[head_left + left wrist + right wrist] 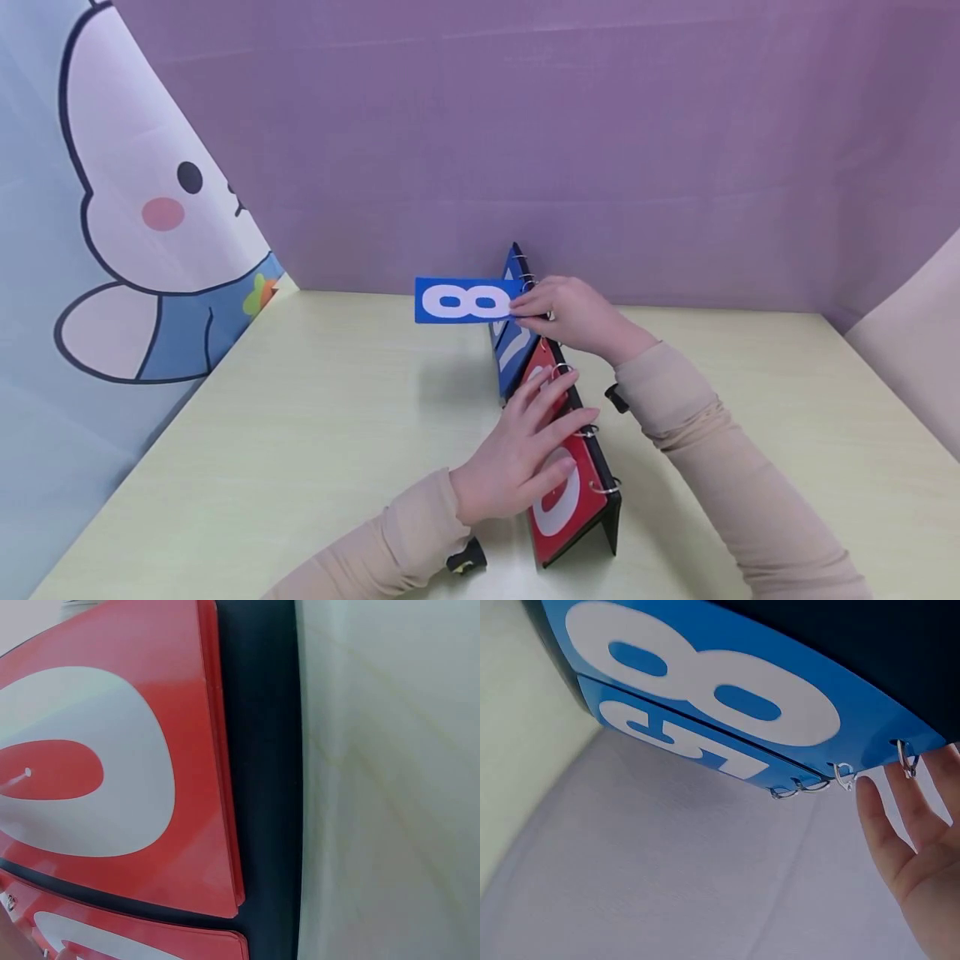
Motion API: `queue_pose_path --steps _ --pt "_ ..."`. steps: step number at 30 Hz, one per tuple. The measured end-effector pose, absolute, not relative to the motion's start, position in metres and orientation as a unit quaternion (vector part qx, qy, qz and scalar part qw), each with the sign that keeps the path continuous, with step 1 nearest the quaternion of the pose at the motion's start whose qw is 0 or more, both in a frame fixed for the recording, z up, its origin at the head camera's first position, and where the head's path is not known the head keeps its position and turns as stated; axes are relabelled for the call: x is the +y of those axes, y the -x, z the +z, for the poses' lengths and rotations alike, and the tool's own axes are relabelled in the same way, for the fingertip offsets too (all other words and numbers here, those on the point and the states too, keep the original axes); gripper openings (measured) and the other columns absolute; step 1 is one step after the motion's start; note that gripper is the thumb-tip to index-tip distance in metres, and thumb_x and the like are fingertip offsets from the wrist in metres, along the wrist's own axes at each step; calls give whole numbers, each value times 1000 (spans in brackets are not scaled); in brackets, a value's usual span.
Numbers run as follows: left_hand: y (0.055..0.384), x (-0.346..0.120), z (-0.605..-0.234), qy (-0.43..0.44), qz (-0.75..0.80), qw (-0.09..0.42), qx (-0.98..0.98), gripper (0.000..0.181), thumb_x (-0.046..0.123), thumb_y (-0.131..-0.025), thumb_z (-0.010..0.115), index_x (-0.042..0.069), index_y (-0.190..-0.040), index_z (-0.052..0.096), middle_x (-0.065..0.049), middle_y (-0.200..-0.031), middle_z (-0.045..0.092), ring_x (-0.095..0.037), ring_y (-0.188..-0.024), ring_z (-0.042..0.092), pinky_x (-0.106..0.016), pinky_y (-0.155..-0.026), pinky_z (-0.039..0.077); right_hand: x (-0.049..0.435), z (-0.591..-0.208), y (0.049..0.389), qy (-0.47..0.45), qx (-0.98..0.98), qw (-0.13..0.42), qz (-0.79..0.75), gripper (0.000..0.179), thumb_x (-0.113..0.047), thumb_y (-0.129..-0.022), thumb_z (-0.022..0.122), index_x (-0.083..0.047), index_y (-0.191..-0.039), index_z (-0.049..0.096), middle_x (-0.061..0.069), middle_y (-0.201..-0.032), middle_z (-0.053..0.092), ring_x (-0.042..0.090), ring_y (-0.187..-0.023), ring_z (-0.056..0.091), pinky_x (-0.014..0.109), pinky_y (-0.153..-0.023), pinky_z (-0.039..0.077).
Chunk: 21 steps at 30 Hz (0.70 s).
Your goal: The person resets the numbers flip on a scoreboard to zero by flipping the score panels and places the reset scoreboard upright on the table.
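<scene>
A tabletop flip scoreboard [613, 529] stands tent-like, with red number cards on its near half and blue ones on its far half. My right hand [573, 317] pinches a blue card [465, 301] marked 8 by its ring-side end; the card sticks out level to the left. Spread fingers of my left hand [510, 458] lie over the red cards [577, 508], partly hiding a white 0. In the right wrist view, another blue 8 card [705, 682] and a blue 5 card [675, 731] hang on the opposite face, with my fingertips near the metal rings [844, 776].
The scoreboard stands on a pale wood-grain table [337, 433]. Behind it hangs a purple cloth [562, 150], and a blue cloth with a cartoon figure [127, 167] is at the left. A black wrist strap part [467, 557] shows under the left sleeve.
</scene>
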<state>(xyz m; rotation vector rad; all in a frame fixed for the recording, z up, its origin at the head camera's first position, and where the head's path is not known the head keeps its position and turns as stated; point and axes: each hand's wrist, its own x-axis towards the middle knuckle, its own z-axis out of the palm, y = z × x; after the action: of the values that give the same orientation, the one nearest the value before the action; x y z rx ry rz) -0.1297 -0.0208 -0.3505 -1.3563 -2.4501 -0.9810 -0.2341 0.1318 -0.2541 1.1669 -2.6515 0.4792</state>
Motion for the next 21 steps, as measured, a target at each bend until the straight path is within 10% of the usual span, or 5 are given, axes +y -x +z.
queue_pose_path --steps 16,21 --pt "132 -17 -356 450 -324 88 -827 54 33 -92 47 22 -144 36 -1 -159 8 -24 -146 2 -54 -114 19 126 -238 239 -454 -889 40 38 21 -13 -84 71 -6 -103 74 10 -106 71 25 -98 65 36 -86 53" --pt "135 -14 -359 462 -308 115 -823 49 38 -98 37 22 -144 37 -3 -159 9 -26 -146 3 -52 -116 16 122 -235 242 -468 -883 24 1 12 -10 -85 68 -6 -76 75 3 -80 71 19 -77 61 30 -72 53"
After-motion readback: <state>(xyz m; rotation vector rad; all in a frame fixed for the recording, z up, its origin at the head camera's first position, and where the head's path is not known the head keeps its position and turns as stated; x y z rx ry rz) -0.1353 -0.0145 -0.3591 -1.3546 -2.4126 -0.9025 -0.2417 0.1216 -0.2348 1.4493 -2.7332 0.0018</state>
